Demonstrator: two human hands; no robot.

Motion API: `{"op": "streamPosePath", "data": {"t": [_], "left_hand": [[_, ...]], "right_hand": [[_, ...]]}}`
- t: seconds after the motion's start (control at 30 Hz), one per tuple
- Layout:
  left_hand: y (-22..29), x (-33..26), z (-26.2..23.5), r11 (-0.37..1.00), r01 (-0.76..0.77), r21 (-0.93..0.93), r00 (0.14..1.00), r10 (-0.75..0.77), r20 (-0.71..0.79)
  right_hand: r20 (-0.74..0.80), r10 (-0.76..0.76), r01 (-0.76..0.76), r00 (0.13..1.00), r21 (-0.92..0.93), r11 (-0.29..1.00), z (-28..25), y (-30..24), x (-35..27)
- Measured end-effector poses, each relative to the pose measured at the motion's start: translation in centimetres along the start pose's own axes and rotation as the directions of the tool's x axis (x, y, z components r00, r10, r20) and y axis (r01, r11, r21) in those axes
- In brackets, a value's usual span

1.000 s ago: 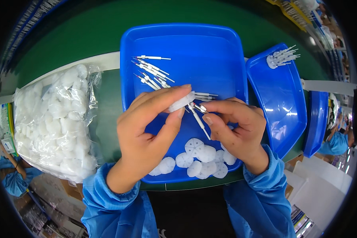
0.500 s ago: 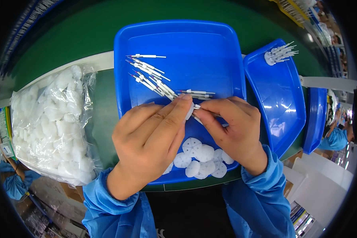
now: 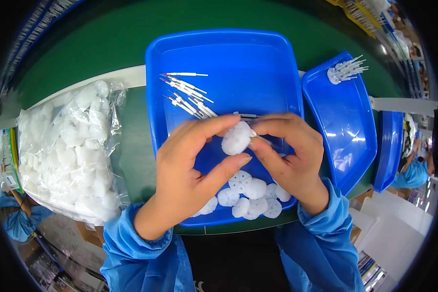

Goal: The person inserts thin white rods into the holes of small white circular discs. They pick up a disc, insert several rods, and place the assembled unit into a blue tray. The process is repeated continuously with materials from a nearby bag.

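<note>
My left hand (image 3: 192, 170) pinches a round white disc (image 3: 236, 138) between thumb and fingers over the large blue tray (image 3: 272, 63). My right hand (image 3: 289, 155) meets it from the right and holds a thin white pin against the disc; most of the pin is hidden by the fingers. Several loose white pins (image 3: 187, 95) lie in the tray's left half. A small heap of white discs (image 3: 248, 197) rests at the tray's near edge, below my hands.
A clear plastic bag of white discs (image 3: 70, 151) lies on the green table at the left. A smaller blue tray (image 3: 343, 126) at the right holds a finished disc with pins (image 3: 345, 70). Another blue tray (image 3: 387, 151) stands further right. Another person in blue is at the far right edge.
My left hand has turned the disc so its flat face shows, and both hands have closed in around it. The hands sit slightly lower in the tray than a second ago.
</note>
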State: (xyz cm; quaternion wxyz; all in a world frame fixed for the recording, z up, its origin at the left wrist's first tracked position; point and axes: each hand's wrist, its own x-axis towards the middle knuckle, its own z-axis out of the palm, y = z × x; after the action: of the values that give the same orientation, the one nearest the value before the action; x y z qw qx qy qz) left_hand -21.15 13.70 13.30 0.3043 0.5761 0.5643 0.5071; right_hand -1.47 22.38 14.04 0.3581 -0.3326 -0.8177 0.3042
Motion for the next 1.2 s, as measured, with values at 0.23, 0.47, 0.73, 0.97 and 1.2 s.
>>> {"op": "streamPosePath", "data": {"t": [0.23,0.47,0.73,0.97,1.2], "left_hand": [[-0.1,0.3,0.4,0.972,-0.183,0.145,0.977,0.196,-0.081],[0.0,0.2,0.8,0.970,-0.210,0.123,0.973,0.219,-0.068],[-0.2,0.1,0.6,0.903,-0.335,0.269,0.937,0.350,-0.009],[-0.3,0.2,0.8,0.902,-0.343,0.263,0.929,0.366,-0.045],[-0.7,0.2,0.8,0.871,-0.422,0.251,0.901,0.433,0.010]], "right_hand": [[0.132,0.115,-0.160,0.985,0.406,0.900,-0.5,0.2,0.1],[0.183,0.201,-0.268,0.962,0.517,0.813,-0.3,0.4,-0.6],[0.240,0.172,-0.278,0.955,0.534,0.799,-0.3,0.2,-0.7],[0.290,0.147,-0.307,0.946,0.647,0.698,-0.3,0.9,-1.0],[0.290,0.144,-0.296,0.946,0.599,0.744,-0.7,0.5,-0.8]]}}
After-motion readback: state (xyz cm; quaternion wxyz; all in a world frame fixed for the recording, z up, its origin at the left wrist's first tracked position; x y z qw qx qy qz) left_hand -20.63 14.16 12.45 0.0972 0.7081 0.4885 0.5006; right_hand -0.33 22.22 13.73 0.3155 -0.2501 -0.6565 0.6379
